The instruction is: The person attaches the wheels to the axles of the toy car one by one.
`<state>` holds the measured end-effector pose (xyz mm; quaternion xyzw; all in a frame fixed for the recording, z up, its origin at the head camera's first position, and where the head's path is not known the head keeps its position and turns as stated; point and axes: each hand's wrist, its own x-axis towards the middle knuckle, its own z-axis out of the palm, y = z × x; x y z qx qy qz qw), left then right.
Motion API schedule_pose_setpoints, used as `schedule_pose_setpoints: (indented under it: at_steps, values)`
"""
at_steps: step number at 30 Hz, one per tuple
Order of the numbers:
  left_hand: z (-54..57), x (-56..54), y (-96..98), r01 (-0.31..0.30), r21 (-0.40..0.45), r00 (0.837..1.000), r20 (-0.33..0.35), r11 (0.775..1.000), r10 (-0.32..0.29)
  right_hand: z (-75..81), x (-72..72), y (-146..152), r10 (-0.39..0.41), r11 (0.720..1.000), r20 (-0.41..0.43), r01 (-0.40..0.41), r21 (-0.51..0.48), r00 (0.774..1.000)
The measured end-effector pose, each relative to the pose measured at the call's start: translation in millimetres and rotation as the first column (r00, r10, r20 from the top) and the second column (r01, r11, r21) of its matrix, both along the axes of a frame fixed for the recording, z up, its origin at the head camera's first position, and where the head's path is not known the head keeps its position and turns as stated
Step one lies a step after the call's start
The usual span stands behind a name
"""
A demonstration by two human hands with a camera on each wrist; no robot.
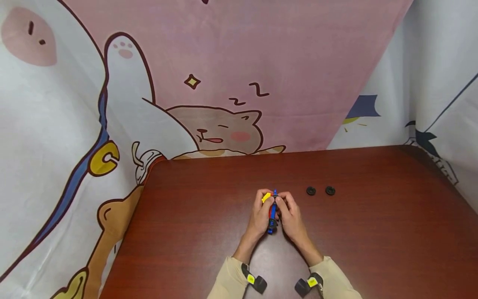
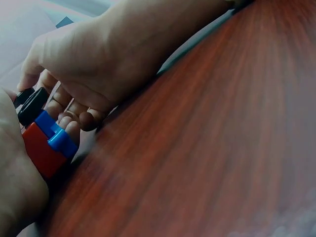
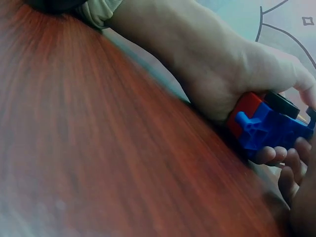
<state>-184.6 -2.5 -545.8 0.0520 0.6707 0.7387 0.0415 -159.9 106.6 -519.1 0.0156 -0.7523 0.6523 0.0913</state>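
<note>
Both hands meet over the table around a small toy vehicle [image 1: 273, 211] of blue, red and yellow parts with black wheels. My left hand [image 1: 258, 218] grips it from the left, thumb on top near the yellow part [image 1: 266, 197]. From the other side my right hand [image 1: 291, 218] holds it, thumb at a black wheel by the far end. In the left wrist view a black wheel [image 2: 32, 106] stands out above the blue side [image 2: 55, 132]. The red block [image 3: 245, 112] and a blue peg [image 3: 245, 121] show in the right wrist view. Fingers hide much of the toy.
Two loose black wheels [image 1: 311, 190] lie on the brown wooden table [image 1: 373, 232], to the right of the hands. A cloth [image 1: 298, 62] with cartoon drawings hangs behind the table's far edge and along its left side.
</note>
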Motion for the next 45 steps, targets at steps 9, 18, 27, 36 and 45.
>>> schedule_pose_setpoints:
  at_steps: [9, 18, 27, 36, 45]
  values:
    - [4.2, -3.2, 0.4, 0.021, 0.001, 1.000, -0.009, 1.000, -0.021, 5.6, -1.8, 1, 0.010, 1.000, 0.014, -0.010, -0.015, 1.000]
    - [-9.4, -7.2, 0.9, 0.011, 0.016, 1.000, -0.001, 1.000, -0.011, -8.1, -6.8, 3, 0.026, 0.999, 0.005, -0.025, -0.021, 1.000]
    - [-8.8, -2.4, -1.3, 0.017, -0.031, 0.999, -0.030, 0.999, -0.018, -34.2, -11.7, 6, -0.073, 0.964, 0.032, 0.079, -0.253, 0.997]
    - [-4.7, -2.9, 2.0, 0.030, 0.004, 0.999, 0.015, 1.000, -0.030, -32.5, -14.3, 8, -0.156, 0.953, -0.001, 0.150, -0.264, 0.988]
    - [-8.9, -3.8, -0.3, -0.041, 0.126, 0.998, 0.057, 0.991, 0.034, -29.5, -4.4, 4, -0.023, 0.996, -0.165, 0.007, -0.092, 0.986]
